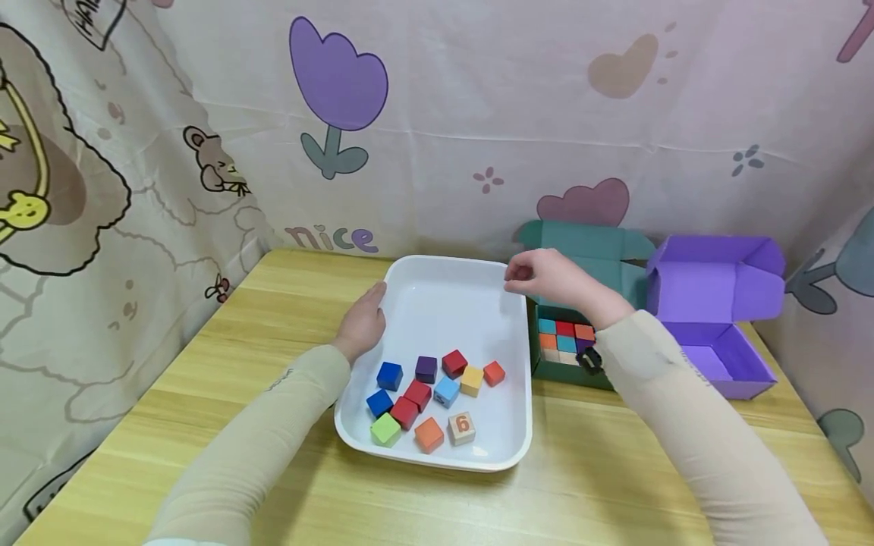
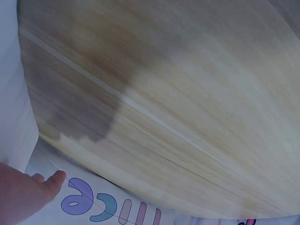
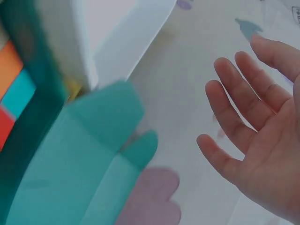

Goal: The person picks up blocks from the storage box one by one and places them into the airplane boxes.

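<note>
A white tray (image 1: 457, 303) lies on the wooden table, with several small cubes in its near half: blue, purple, red, yellow, orange, light green and a wooden one (image 1: 461, 428) bearing a 6. My left hand (image 1: 360, 324) rests along the tray's left side, fingers extended by the rim; its fingertips (image 2: 58, 177) show low in the left wrist view. Over the tray's far right corner, my right hand (image 1: 546, 274) hovers with loosely bent fingers and holds nothing. The right wrist view shows that hand (image 3: 262, 122) with fingers apart, near the green box's lid (image 3: 89, 140).
Right of the tray stands a green box (image 1: 570, 373) with its lid up, holding rows of coloured cubes. Beside it is a lidded purple box (image 1: 740, 371), also open. A printed cloth (image 1: 444, 114) hangs behind the table (image 1: 273, 303).
</note>
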### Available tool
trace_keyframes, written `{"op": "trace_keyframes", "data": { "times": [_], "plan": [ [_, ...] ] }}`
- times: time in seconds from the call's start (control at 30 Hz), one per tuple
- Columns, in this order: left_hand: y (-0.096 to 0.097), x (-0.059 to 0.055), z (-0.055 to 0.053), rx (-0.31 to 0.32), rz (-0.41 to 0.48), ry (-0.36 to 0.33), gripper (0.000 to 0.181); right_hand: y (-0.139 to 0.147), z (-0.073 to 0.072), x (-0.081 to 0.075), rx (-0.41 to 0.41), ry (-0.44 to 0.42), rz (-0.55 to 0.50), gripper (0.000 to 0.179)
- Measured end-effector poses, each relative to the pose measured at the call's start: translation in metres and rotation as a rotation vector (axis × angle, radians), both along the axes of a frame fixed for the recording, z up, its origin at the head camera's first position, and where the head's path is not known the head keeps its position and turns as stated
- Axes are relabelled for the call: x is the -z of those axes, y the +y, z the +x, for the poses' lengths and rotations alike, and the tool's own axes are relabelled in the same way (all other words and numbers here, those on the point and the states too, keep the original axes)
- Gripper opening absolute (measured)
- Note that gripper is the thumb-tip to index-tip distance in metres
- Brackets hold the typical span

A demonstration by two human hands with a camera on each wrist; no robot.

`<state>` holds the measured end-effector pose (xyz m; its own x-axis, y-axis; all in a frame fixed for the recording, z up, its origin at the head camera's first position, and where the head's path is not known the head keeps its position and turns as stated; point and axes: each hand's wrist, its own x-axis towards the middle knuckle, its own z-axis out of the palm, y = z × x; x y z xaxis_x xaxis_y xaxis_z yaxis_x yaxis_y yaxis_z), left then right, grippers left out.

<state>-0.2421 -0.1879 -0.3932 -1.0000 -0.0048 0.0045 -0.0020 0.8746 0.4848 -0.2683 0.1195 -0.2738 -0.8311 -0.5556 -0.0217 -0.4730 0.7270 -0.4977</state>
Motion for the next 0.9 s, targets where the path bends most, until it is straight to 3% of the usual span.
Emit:
{"op": "trace_keyframes", "data": {
  "times": [0.47,0.73,0.9],
  "plan": [
    [0.002,-0.002,0.002,-0.020,0.001,-0.013,0.051,-0.085,0.006,0.010,-0.130,-0.043,-0.052,0.020],
    [0.003,-0.003,0.003,-0.019,0.011,-0.017,0.052,-0.132,0.021,0.047,-0.175,-0.084,0.152,0.030],
    [0.001,-0.004,0.004,-0.012,0.008,0.007,0.052,-0.147,0.029,0.059,-0.206,-0.087,0.271,0.036]
  ]
}}
